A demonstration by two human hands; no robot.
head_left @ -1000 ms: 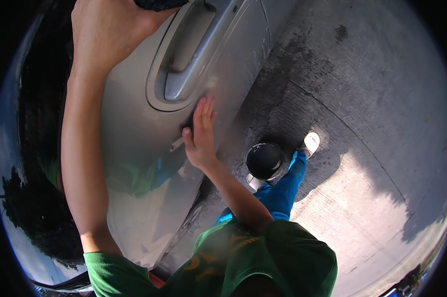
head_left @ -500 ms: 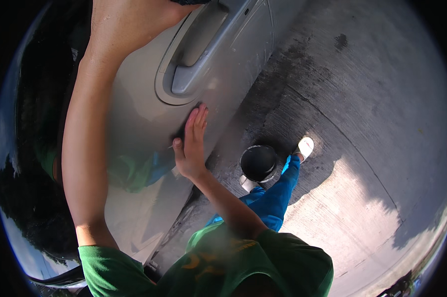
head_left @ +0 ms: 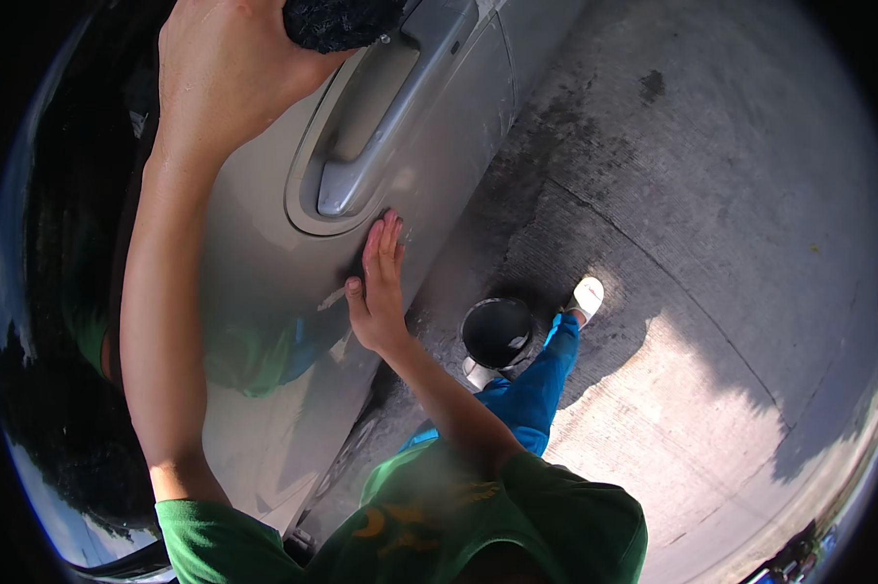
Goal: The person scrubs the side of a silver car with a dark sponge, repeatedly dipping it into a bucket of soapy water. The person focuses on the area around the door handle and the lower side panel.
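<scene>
A silver-beige car door [head_left: 273,282] fills the left half of the head view, with its grey door handle [head_left: 366,170] in a rounded recess. At the upper edge my left hand [head_left: 230,83] is closed on a black, shaggy wash cloth [head_left: 340,21], held just beyond the handle's recess. The frame cuts off its fingertips. Below the handle, my right hand [head_left: 377,292] lies flat against the door panel, fingers stretched out and thumb apart, with nothing in it. A few wet marks show near its fingertips.
By my feet stands a black bucket [head_left: 497,333] on the grooved concrete ground [head_left: 692,243]. Wet dark patches spread along the car's side. At the far left, a dark car window [head_left: 79,292] carries reflections. Sunlight falls on the ground at the lower right.
The view has shifted a little, so the door handle sits lower and further left. More of the black wash cloth has come into view. My right hand is slightly nearer the handle.
</scene>
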